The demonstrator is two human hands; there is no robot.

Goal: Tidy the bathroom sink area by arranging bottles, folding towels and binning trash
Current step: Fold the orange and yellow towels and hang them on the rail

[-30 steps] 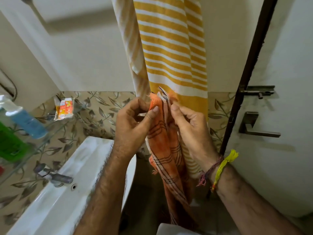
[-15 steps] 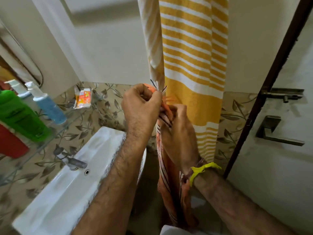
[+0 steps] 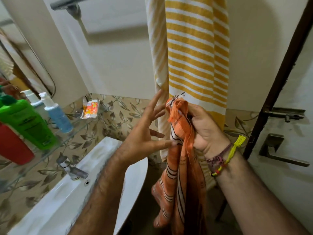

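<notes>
Head view: right of centre, the right hand [image 3: 205, 131] grips the bunched top of the orange striped towel [image 3: 179, 180], probably so the rest hangs free for folding. Its length drops toward the lower middle, in front of the hanging yellow striped towel [image 3: 194, 53]. The left hand [image 3: 144, 134] has fingers spread, thumb tip touching the cloth, seemingly ready to catch an edge. Bottles [image 3: 28, 122] stand on the glass shelf [image 3: 88, 122] at left.

Cream walls [image 3: 118, 53] rise above a band of leaf-pattern tiles [image 3: 122, 119]. Right of the tiles is a white door [image 3: 288, 192] with a metal handle [image 3: 277, 150].
</notes>
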